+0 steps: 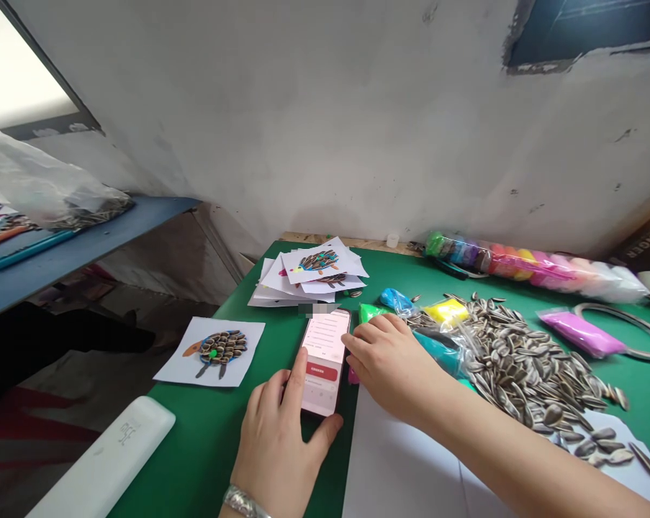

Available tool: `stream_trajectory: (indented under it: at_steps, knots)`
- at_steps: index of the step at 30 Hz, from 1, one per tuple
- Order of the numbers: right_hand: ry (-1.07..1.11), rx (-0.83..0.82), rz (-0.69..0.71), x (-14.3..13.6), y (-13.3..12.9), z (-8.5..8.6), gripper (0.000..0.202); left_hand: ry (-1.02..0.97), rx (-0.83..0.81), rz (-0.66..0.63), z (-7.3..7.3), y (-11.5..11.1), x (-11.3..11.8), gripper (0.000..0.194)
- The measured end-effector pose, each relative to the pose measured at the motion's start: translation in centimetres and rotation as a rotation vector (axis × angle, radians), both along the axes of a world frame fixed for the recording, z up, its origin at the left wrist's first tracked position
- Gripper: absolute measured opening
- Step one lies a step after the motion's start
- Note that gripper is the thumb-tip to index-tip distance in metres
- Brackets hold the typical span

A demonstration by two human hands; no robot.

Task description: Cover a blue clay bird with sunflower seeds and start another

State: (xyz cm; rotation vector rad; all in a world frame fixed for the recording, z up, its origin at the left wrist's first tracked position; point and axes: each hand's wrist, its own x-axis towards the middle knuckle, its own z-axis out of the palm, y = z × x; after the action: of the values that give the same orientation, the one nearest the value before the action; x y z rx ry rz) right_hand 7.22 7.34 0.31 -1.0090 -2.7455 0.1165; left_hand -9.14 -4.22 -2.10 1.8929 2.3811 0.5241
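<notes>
A smartphone (318, 399) with a lit screen lies on the green table, a blurred patch at its top end. My left hand (278, 439) holds it, index finger along the left side and thumb at the lower right corner. Bent and close together, the fingers of my right hand (386, 360) are at the phone's right edge; their undersides and thumb are hidden. White paper (389, 460) lies under my right forearm. To the left is a card (252, 338) with a sheep-like animal figure (224, 349) covered in striped sunflower seeds.
Behind the phone lies a stack of similar cards (271, 288). Loose sunflower seeds (511, 360) spread to the right, near yellow (448, 312), blue (396, 301) and pink (581, 333) clay packets. A white device (109, 453) sits front left. A long bag of colored clay (540, 267) lines the wall.
</notes>
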Motion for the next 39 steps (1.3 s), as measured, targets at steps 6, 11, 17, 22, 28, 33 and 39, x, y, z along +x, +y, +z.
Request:
stream_trajectory:
  at_steps: [6,11,17,22,28,33,39]
  knots:
    - [-0.021,-0.026,0.006,-0.05,0.05,-0.11,0.017,0.010,0.006,-0.005,0.04,-0.06,0.09,0.069]
    - [-0.041,-0.039,0.002,-0.26,0.05,-0.21,0.023,0.002,-0.001,-0.002,0.15,-0.07,0.12,0.068]
    - [-0.030,-0.068,0.003,-0.37,0.17,-0.24,0.021,0.011,0.009,-0.010,0.08,-0.09,0.10,0.069]
    - [-0.037,-0.071,0.000,-0.48,0.24,-0.15,0.024,0.014,0.008,-0.010,0.08,-0.12,0.10,0.070]
    - [-0.053,-0.063,-0.021,-0.53,0.30,-0.12,0.020,0.008,0.001,-0.005,0.11,-0.09,0.11,0.070]
    - [-0.062,-0.046,-0.030,-0.69,0.50,-0.07,0.014,0.003,0.014,-0.002,0.06,-0.12,0.08,0.069]
    - [-0.060,-0.042,-0.042,-0.74,0.48,-0.05,0.013,0.012,0.027,0.000,0.05,-0.17,0.05,0.067]
